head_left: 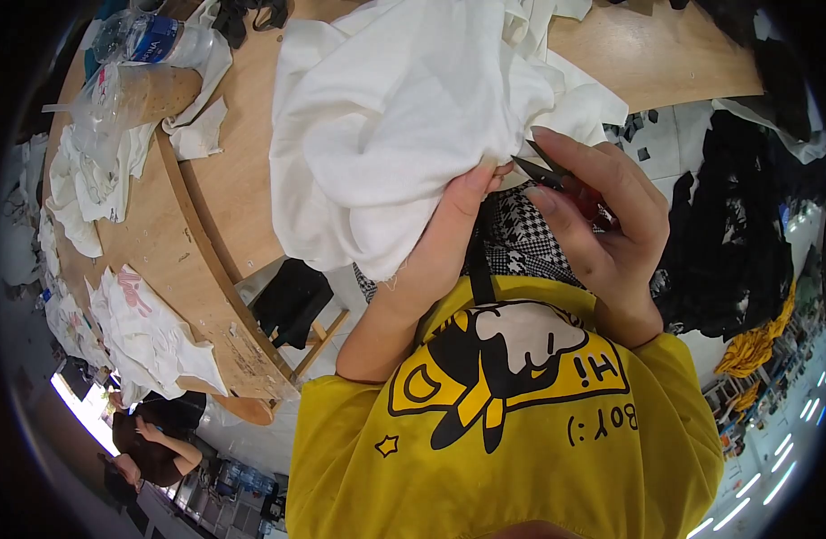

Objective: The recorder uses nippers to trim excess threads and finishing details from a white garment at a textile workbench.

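A large piece of white cloth [386,117] is spread over the table edge and hangs down toward my lap. My left hand [453,216] pinches its lower right edge between thumb and fingers. In my right hand [611,198] is a pair of thread snips [557,175] with dark pointed blades and a red handle. The blades stand apart, and their tips are close beside the pinched cloth edge and my left fingertips. Part of the snips' handle is hidden inside my right palm. Loose threads hang from the cloth's bottom corner.
The wooden table [206,260] curves along the left, holding a water bottle [161,40], a clear plastic cup [103,103] and white garment pieces [148,323]. A black-draped stool [292,301] stands below. Black cloth [728,225] is heaped at right. Another person [152,440] is at lower left.
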`<act>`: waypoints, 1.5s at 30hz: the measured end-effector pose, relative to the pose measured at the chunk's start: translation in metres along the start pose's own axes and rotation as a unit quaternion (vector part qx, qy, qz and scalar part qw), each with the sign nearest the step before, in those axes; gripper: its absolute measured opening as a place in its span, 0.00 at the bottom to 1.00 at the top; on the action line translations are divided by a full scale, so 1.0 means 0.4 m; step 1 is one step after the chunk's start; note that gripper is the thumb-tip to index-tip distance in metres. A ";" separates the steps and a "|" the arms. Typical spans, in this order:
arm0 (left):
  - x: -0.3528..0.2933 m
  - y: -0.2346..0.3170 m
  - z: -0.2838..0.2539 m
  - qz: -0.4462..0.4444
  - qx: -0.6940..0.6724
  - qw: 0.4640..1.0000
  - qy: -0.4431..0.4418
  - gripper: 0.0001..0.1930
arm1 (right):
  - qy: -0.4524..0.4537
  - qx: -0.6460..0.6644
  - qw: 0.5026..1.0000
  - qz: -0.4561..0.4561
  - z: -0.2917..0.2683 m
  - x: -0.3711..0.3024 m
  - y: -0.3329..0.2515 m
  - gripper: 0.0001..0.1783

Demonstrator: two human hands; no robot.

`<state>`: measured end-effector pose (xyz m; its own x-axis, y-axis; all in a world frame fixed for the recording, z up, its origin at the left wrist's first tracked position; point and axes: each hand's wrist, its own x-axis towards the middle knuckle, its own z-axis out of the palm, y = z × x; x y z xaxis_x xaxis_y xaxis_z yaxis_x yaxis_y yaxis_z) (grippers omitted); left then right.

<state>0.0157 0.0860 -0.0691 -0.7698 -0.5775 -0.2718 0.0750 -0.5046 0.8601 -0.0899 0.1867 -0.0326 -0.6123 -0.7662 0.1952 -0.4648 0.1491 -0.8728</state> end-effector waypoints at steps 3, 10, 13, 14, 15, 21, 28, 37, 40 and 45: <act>0.000 0.015 0.004 0.072 0.040 0.996 -0.016 0.12 | 0.001 -0.006 1.000 0.002 0.001 0.000 -0.001 0.19; 0.000 0.025 0.012 0.151 0.049 0.987 -0.034 0.12 | 0.011 -0.032 0.999 -0.018 0.002 -0.001 0.003 0.19; -0.002 0.024 0.009 0.145 0.054 0.987 -0.037 0.13 | 0.010 -0.032 0.999 -0.034 0.001 -0.002 0.004 0.19; -0.002 0.024 0.009 0.145 0.054 0.987 -0.037 0.13 | 0.010 -0.032 0.999 -0.034 0.003 -0.003 0.008 0.19; -0.002 0.023 0.011 0.145 0.049 0.988 -0.035 0.13 | 0.015 -0.030 0.998 -0.048 0.007 -0.003 0.014 0.20; 0.002 0.022 0.010 0.153 0.057 0.986 -0.032 0.12 | 0.021 -0.027 0.998 -0.061 0.011 -0.005 0.017 0.20; -0.009 0.026 0.021 0.085 0.043 0.995 0.016 0.10 | 0.022 -0.028 0.998 -0.061 0.010 -0.007 0.015 0.20; -0.013 0.018 0.014 0.082 0.021 0.996 0.009 0.11 | 0.023 -0.036 0.996 -0.083 0.013 -0.006 0.017 0.21; -0.014 0.016 0.013 0.088 0.008 0.996 0.002 0.11 | 0.026 -0.037 0.995 -0.090 0.013 -0.006 0.017 0.21; -0.008 0.017 0.007 0.133 0.041 0.990 -0.026 0.12 | 0.024 -0.042 0.994 -0.099 0.013 -0.006 0.021 0.21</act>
<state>0.0169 0.0862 -0.0611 -0.7612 -0.6484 -0.0105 0.2290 -0.2839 0.9311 -0.0890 0.1866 -0.0428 -0.5319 -0.7553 0.3827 -0.6304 0.0515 -0.7745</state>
